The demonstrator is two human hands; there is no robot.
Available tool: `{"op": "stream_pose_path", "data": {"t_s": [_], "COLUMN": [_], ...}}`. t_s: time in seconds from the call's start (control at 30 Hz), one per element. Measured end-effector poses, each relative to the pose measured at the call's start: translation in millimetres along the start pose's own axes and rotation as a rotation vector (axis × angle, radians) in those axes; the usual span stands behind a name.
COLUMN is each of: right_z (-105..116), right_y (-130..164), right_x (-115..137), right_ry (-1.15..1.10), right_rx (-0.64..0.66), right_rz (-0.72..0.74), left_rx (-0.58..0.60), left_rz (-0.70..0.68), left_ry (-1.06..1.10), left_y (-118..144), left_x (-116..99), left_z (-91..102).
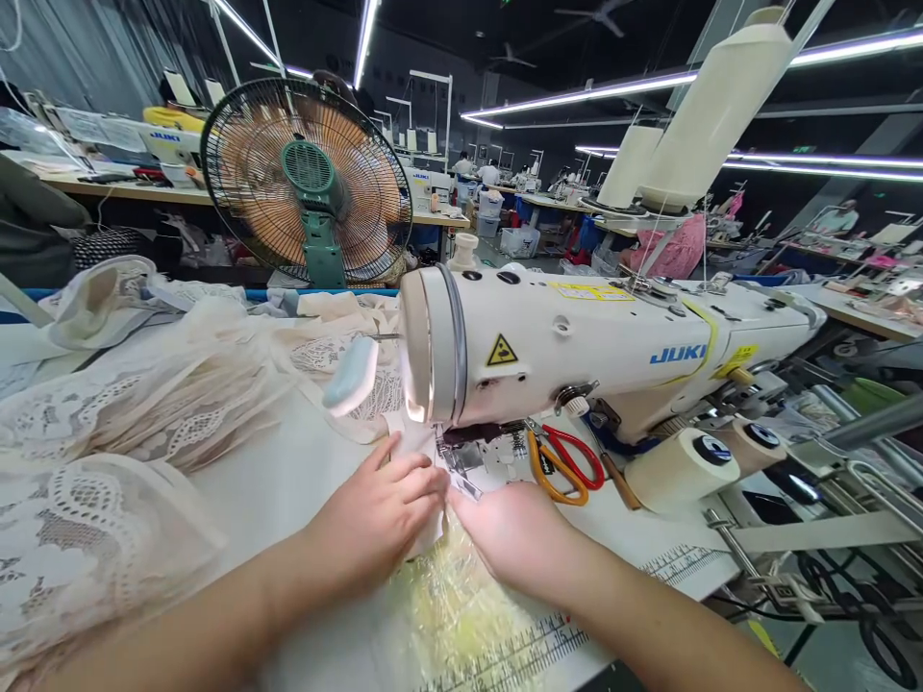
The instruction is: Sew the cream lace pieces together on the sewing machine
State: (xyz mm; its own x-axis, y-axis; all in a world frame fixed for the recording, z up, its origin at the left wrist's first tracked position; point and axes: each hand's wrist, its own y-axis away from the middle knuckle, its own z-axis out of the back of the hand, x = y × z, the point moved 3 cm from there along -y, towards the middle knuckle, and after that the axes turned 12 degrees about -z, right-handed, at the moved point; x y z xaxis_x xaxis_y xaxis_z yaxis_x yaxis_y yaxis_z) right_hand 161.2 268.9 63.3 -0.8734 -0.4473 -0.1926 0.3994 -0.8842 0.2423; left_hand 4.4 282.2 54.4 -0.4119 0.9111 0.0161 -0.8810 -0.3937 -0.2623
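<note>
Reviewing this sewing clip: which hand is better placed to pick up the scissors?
Probably the right hand: the scissors lie just beyond it, under the machine. The left hand presses the fabric.

A green-bodied fan stands at the far edge of my counter. Orange-and-red-handled scissors lie under the machine arm, just beside cream thread spools. Two tall thread cones rise behind. Lace pieces are heaped at left.
</note>
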Motion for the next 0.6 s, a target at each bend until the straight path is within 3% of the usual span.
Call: {"op": "stream_pose_path", "data": {"t_s": [0.1,0.27,0.43,0.6], "right_z": [-1,5,8,5], "right_y": [2,2,1,1], "right_x": [1,1,2,2], "right_ry": [-0.034,-0.076,-0.070,-0.079], "right_rx": [0.035,0.146,0.175,0.128], "right_rz": [-0.029,-0.076,-0.106,-0.113], "left_rx": [-0.052,-0.047,-0.100,-0.044], "left_rz": [0.030,-0.016,-0.057,-0.019], "left_ry": [0.128,0.134,0.087,0.046], "left_y": [2,2,1,2], "left_x": [-7,-8,-1,8], "left_z": [-1.9,-2.0,-1.7,-3.9]}}
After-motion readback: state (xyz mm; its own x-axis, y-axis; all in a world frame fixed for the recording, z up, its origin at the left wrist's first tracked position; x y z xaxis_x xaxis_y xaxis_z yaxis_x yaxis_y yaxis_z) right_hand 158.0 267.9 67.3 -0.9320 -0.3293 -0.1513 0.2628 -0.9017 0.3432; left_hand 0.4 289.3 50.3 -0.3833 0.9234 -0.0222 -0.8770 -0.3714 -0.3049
